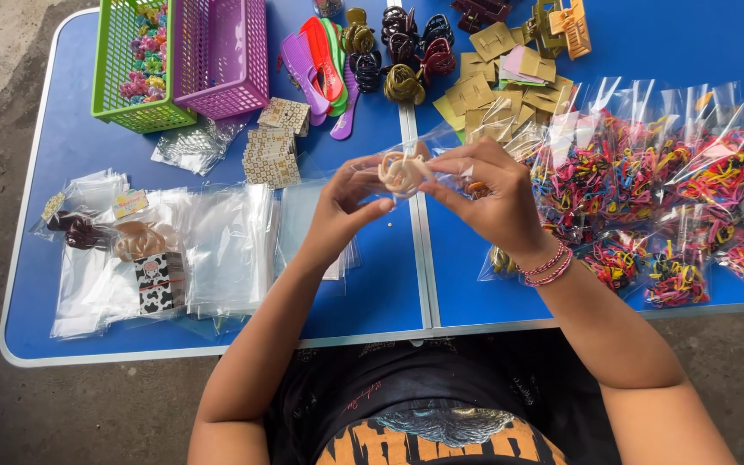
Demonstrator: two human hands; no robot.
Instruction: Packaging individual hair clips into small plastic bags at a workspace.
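Holding: both your hands meet above the near middle of the blue table (372, 301), pinching one cream hair claw clip (402, 174) between them, over the seam where the two table halves join.
Left hand (344, 209): fingers curl narrow, thumb and fingertips closed on the left side of the clip.
Right hand (494, 196): fingers closed on the clip's right side; a clear plastic bag (441, 146) appears to sit against it, though you cannot tell whether the clip is partly inside.
Doing it well (a judgement): keep the clip gripped by its body, not its teeth, and steady one hand while the other works, so the thin bag does not tear or slip.
Near left edge: a stack of empty clear sleeves (226, 250) lies flat, with packed clips (144, 250) beside it toward the left corner.
Near right edge: bags of coloured rubber bands (647, 189) crowd close to your right wrist; keep your elbow lifted so you do not drag them.
Middle: small patterned cards (273, 142) lie just beyond your left hand.
Far left corner: a green basket (114, 82) and a purple basket (230, 60) stand touching, side by side.
Far edge: plastic combs (316, 60), dark claw clips (398, 47) and tan card backings (492, 82) lie spread out, well apart from your hands.
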